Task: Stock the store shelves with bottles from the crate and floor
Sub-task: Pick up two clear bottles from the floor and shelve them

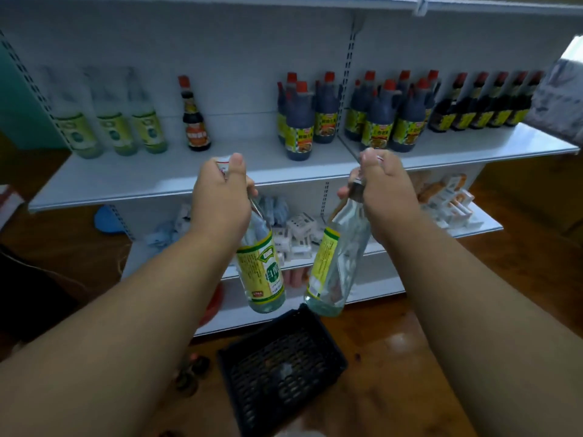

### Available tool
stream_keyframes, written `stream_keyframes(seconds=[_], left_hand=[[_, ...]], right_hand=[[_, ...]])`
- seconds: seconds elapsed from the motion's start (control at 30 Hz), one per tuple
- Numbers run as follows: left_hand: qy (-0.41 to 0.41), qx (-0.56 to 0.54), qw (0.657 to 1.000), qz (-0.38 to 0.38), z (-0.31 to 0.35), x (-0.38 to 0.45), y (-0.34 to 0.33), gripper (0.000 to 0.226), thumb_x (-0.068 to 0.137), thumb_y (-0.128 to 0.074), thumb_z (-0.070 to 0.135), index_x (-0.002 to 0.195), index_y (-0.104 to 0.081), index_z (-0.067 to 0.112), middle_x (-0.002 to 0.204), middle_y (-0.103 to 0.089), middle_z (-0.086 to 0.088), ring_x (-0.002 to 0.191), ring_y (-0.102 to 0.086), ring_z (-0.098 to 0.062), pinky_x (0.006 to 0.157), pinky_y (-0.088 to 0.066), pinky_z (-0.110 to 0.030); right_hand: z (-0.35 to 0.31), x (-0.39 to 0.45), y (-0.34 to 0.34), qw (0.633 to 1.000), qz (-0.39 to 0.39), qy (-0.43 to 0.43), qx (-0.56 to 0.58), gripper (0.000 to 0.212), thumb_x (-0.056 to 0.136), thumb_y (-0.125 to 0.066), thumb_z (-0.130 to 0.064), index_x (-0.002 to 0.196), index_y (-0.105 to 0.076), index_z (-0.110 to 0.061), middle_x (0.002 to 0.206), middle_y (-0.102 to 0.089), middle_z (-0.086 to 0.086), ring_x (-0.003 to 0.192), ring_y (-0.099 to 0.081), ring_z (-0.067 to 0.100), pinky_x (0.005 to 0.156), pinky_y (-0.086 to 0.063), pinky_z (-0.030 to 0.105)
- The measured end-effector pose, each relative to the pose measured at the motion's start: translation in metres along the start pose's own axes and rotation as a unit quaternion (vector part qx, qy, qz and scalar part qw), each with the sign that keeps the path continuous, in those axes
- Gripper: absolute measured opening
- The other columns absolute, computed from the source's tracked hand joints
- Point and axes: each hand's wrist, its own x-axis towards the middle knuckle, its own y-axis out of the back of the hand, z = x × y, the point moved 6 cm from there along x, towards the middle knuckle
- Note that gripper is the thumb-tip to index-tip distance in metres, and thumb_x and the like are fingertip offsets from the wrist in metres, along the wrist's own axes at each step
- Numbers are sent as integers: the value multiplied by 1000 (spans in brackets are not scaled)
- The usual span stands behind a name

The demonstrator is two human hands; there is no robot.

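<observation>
Black crate (280,370) on the floor nearest. Above it, left hand (219,197) and right hand (386,192) each clamp one clear bottle by the neck (left bottle (263,269), right bottle (332,266)). Further back, the shelf (176,178) has three matching clear bottles (112,124) at left.

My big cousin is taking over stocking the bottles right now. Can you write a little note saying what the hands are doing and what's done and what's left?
Left hand: closed round the neck of a clear bottle with a green-yellow label.
Right hand: closed round the neck of a second clear bottle, tilted.
Both bottles hang in front of the shelf, above the black crate.
Done: three matching clear bottles stand at the shelf's left end; dark sauce bottles fill the right.
Left: set these two on the shelf, likely beside the matching three. A few dark bottles remain on the floor by the crate; the crate's contents are unclear.
</observation>
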Motion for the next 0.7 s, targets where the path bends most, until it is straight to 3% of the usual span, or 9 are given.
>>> stream_keyframes(seconds=[0.07, 0.13, 0.23, 0.33, 0.43, 0.53, 0.63, 0.7], left_hand=[[3, 10, 1000, 3, 0, 13, 8, 28, 98, -44, 47, 84, -50, 23, 66, -61, 4, 65, -61, -15, 73, -55, -37], [-14, 58, 998, 33, 5, 21, 16, 31, 96, -51, 48, 82, -53, 20, 66, -63, 1, 50, -55, -1, 58, -47, -22], [-29, 111, 991, 70, 12, 34, 26, 34, 90, -63, 47, 84, -58, 13, 65, -64, -3, 43, -53, 1, 47, -41, -18], [-19, 145, 985, 89, 14, 52, 34, 30, 89, -65, 43, 81, -57, 15, 61, -64, -3, 41, -52, 0, 47, -40, -20], [-16, 148, 984, 97, 15, 68, 48, 29, 91, -64, 37, 81, -58, 10, 66, -66, -9, 39, -53, 1, 39, -35, -9], [-10, 154, 981, 113, 15, 87, 69, 32, 92, -63, 37, 80, -58, 7, 66, -68, -12, 40, -53, -1, 45, -41, -15], [-14, 163, 979, 118, 9, 116, 89, 39, 92, -63, 39, 75, -59, 5, 60, -68, -11, 45, -55, -5, 58, -46, -26], [-16, 157, 980, 120, 4, 138, 102, 42, 91, -63, 38, 73, -61, 1, 59, -67, -11, 48, -57, -10, 62, -50, -30]], right_hand=[[-5, 7, -30, 997, -59, -27, 38, 21, 105, -38, -29, 101, -48, -12, 74, -50, 10, 57, -56, 21, 62, -55, 30], [-8, 15, -58, 992, -109, -28, 57, 23, 106, -37, -30, 99, -49, -11, 73, -50, 10, 55, -54, 21, 64, -54, 33], [-7, 28, -96, 984, -161, -27, 67, 25, 105, -38, -31, 100, -47, -9, 71, -48, 10, 54, -51, 21, 56, -52, 29], [-8, 44, -127, 974, -213, -18, 76, 29, 100, -50, -34, 83, -48, -11, 64, -46, 12, 48, -50, 22, 56, -47, 34], [-6, 60, -158, 965, -258, 23, 43, 38, 89, -69, -31, 62, -47, -15, 55, -46, 12, 44, -52, 23, 58, -42, 35], [-1, 74, -193, 951, -308, 32, 19, 39, 88, -69, -18, 56, -46, -15, 50, -46, 14, 45, -52, 26, 54, -37, 32], [2, 88, -230, 925, -378, -16, 29, 30, 89, -60, -4, 65, -46, -13, 53, -46, 9, 45, -54, 24, 50, -36, 22], [2, 96, -255, 904, -422, -47, 49, 26, 88, -58, -1, 70, -46, -16, 52, -47, 3, 48, -53, 23, 53, -36, 25]])
